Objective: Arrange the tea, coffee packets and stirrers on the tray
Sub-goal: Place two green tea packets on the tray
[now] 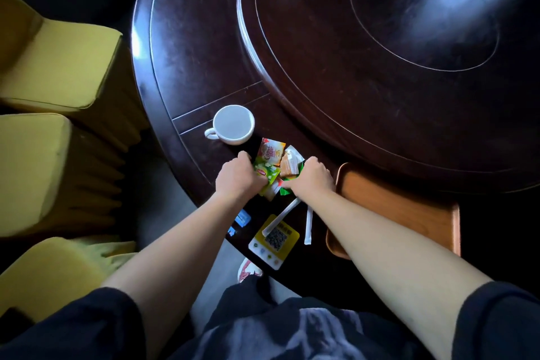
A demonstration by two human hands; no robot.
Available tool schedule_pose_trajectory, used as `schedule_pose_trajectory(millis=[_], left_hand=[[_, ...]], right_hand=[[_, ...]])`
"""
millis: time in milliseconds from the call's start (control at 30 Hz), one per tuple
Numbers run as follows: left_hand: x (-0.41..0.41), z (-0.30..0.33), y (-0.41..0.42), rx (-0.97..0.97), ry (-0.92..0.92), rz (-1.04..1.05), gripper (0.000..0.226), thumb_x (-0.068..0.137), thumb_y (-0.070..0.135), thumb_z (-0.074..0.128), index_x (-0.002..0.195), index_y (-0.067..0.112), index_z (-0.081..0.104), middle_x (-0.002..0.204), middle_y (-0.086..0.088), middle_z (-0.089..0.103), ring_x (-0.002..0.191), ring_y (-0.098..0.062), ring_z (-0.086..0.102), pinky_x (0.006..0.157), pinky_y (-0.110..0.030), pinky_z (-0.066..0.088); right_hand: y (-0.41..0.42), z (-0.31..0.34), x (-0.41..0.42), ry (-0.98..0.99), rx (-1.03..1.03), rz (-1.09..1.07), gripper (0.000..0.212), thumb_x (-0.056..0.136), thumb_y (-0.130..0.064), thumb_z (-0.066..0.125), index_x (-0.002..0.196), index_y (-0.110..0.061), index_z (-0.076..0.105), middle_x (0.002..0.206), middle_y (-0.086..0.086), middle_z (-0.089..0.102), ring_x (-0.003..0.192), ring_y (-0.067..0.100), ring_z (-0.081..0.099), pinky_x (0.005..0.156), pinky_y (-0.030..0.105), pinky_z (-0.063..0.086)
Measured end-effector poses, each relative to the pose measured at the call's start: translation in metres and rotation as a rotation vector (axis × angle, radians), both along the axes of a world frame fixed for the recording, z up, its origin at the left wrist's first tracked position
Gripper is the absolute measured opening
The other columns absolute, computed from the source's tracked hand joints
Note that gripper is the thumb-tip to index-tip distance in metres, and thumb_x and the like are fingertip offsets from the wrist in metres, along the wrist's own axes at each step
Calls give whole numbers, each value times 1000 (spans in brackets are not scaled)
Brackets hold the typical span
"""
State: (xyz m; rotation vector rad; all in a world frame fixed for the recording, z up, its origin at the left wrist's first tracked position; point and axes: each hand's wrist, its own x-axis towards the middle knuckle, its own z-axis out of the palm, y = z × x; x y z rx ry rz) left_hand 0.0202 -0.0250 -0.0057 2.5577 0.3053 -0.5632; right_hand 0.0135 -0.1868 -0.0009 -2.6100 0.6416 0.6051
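**Both hands close on a pile of packets beside an empty tray**

A person in dark sleeves leans over a round dark wooden desk [187,47], both bare forearms stretched toward a small heap of tea and coffee packets [276,168]. The left hand [238,177] sits curled at the heap's 9 o'clock side, its fingers closed against a green and yellow tea packet [266,172]. The right hand [311,177] is curled at the 3 o'clock side, fingers bent down onto the packets there; exactly what it grips is hidden under the palm. An orange creamer packet [271,152] lies at the heap's 12 o'clock edge, untouched. 2 white paper-wrapped stirrers [308,225] lie on the desk at 6 o'clock from the heap, one resting partly across a yellow QR-code card [274,242]. The brown wooden tray [394,202] sits at 3 o'clock, just beside the right wrist, with nothing visible on its bare part. A white cup [232,124] stands at 11 o'clock from the packets. A raised turntable [380,38] fills the desk's centre, and yellow-covered chairs [58,67] line the 9 o'clock side.
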Motion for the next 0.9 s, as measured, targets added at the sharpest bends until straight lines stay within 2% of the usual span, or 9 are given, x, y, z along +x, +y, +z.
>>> schedule_pose_trajectory(millis=[67,167,400,500,567,633,700,767,900], left_hand=[[0,1,-4,10,7,38,55,70,39,69,118,16,55,114,-9,59,112,-31,53,84,-43,48],[1,2,-8,36,7,85,53,72,36,68,119,14,56,119,-11,50,117,-33,45,89,-45,46],[6,1,-3,-82,75,231,60,66,36,80,116,16,54,118,-7,60,115,-30,54,90,-41,48],[5,8,7,-165,34,195,36,73,36,81,100,17,67,91,0,66,96,-26,64,74,-30,46],[1,16,11,-266,-33,219,19,79,31,79,83,16,68,70,4,62,75,-21,63,60,-27,43],[-6,29,13,-356,-101,266,13,82,26,77,82,15,71,68,4,63,63,-15,60,51,-21,45],[-11,41,12,-445,-122,286,11,81,23,79,86,15,74,71,0,66,59,-11,59,50,-16,47],[-16,52,6,-528,-119,269,13,78,23,81,88,15,76,73,-2,70,61,-12,61,58,-24,49],[-14,63,-20,-581,-86,180,12,78,26,81,89,22,77,76,4,74,64,-4,65,62,-22,49]], right_hand=[[-3,-2,5,16,18,-23,77,59,-50,90,114,-11,53,121,11,63,114,32,59,82,39,49],[-10,-5,9,48,40,27,50,69,-51,82,94,-13,63,102,9,69,94,30,65,63,32,42],[-26,-5,11,55,205,-111,29,84,-37,66,90,-9,71,91,9,70,80,28,65,61,27,43],[-34,2,11,51,352,-224,30,89,-32,63,92,-3,65,87,11,67,74,29,63,62,28,47],[-41,5,8,-29,416,-269,20,88,-28,62,79,-11,65,77,10,62,70,28,60,63,31,46],[-47,7,1,-165,494,-317,23,82,-23,64,60,-15,60,62,2,57,62,23,53,58,30,43],[-54,12,-6,-243,572,-320,19,81,-24,66,63,-20,65,60,-5,60,60,18,55,62,33,49],[-64,19,-13,-300,616,-300,10,83,-28,68,73,-26,70,65,-10,64,63,13,58,68,33,51],[-94,33,-28,-369,638,-295,11,85,-33,66,85,-24,73,61,-9,63,60,13,56,63,33,48]])
